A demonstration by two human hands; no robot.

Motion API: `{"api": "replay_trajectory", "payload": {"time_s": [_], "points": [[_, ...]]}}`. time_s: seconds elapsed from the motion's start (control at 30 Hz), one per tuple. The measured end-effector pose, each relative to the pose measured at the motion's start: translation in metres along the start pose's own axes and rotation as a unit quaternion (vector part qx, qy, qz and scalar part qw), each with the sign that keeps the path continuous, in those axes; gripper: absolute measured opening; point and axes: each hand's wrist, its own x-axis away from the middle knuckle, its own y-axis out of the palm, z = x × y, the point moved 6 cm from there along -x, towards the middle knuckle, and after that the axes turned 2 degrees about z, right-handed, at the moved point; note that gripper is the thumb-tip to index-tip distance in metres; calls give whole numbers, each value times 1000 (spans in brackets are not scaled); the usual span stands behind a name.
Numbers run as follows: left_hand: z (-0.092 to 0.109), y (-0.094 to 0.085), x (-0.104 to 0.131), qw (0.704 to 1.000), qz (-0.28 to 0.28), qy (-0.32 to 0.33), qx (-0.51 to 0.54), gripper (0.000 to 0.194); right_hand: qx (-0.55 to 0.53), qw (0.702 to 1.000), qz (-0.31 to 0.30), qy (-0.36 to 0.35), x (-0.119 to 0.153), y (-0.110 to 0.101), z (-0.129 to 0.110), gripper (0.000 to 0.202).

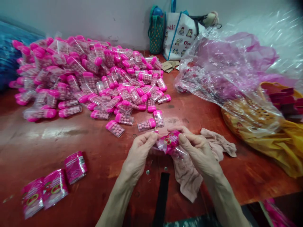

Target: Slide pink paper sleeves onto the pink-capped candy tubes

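Note:
Between my two hands is a pink printed plastic sleeve (169, 142), with clear film along its lower left edge. My left hand (138, 149) pinches its left end between thumb and fingers. My right hand (197, 149) is closed on the right end, thumb in front. Something clear shows just below the sleeve; I cannot make out whether it is a container. Under my hands lies a crumpled pale pink cloth (188, 179). Three flat pink printed sleeves (55, 187) lie overlapping to the left. Close beyond my hands is a small clear container (158, 118) with a pink cap and pink balls inside.
A large heap of capped containers (94, 75) covers the back left of the red table (101, 164). To the right stands a yellow basket (243, 123) under clear plastic film (213, 78). A white bag (180, 36) and green bottle holder (156, 31) stand against the wall.

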Motion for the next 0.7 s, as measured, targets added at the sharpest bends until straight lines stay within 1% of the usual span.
{"api": "replay_trajectory", "payload": {"time_s": [0.03,0.07,0.1,0.13,0.2,0.27,0.33,0.4,0.47,0.53,0.63,0.7], "points": [[5,-5,0,998,43,42,-18,23,-7,999,35,0,1,-3,0,24],[10,-8,2,993,75,78,-44,22,-9,998,69,-3,1,-6,1,24],[14,-9,3,988,89,101,-71,22,-7,995,98,-8,2,-9,1,24],[16,-7,4,986,86,110,-94,21,-3,993,119,-14,3,-11,2,25],[16,-2,6,987,63,99,-114,16,4,990,137,-23,4,-12,3,24],[12,2,7,990,54,76,-102,11,2,990,135,-29,4,-11,4,23],[8,2,7,993,65,64,-69,10,4,991,126,-41,5,-8,3,21],[5,2,6,995,68,68,-29,9,12,992,118,-52,6,-4,1,20],[5,0,5,994,66,88,-3,9,14,993,110,-51,7,0,0,19],[3,0,3,994,55,90,13,10,19,993,106,-47,8,3,-1,20],[-1,3,2,997,36,54,37,6,31,992,112,-51,9,6,-2,20],[-2,5,3,998,33,43,23,9,21,991,124,-44,9,6,-1,21]]}}
